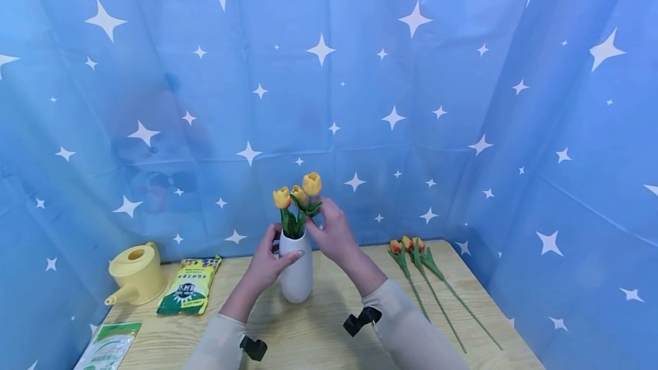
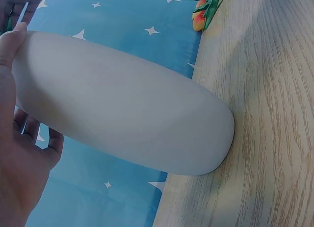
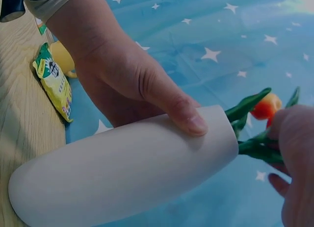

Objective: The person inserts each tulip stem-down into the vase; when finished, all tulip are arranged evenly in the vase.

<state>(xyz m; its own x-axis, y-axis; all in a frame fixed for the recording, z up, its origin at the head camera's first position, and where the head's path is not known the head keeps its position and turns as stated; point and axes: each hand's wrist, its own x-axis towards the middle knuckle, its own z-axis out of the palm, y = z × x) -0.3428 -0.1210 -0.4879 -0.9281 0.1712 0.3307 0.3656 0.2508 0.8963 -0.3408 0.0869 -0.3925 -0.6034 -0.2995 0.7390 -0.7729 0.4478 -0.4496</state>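
A white vase (image 1: pixel 297 274) stands on the table with yellow tulips at its mouth. My left hand (image 1: pixel 267 262) grips it near the rim, the thumb across the front, as the right wrist view also shows. Above the mouth, my right hand (image 1: pixel 331 232) pinches a yellow tulip (image 1: pixel 311 184) by its green leaves and stem, below the bloom. Two other yellow tulips, one on the left (image 1: pixel 281 197) and one in the middle (image 1: pixel 298 194), rise beside it. The stem ends inside the vase are hidden.
Several things lie on the wooden table (image 1: pixel 329 336). Three red-orange tulips (image 1: pixel 418 256) with long stems are at the right. On the left are a yellow watering can (image 1: pixel 137 276), a yellow-green packet (image 1: pixel 190 287) and a flat green-white bag (image 1: pixel 109 347). A blue starred curtain (image 1: pixel 329 101) hangs behind.
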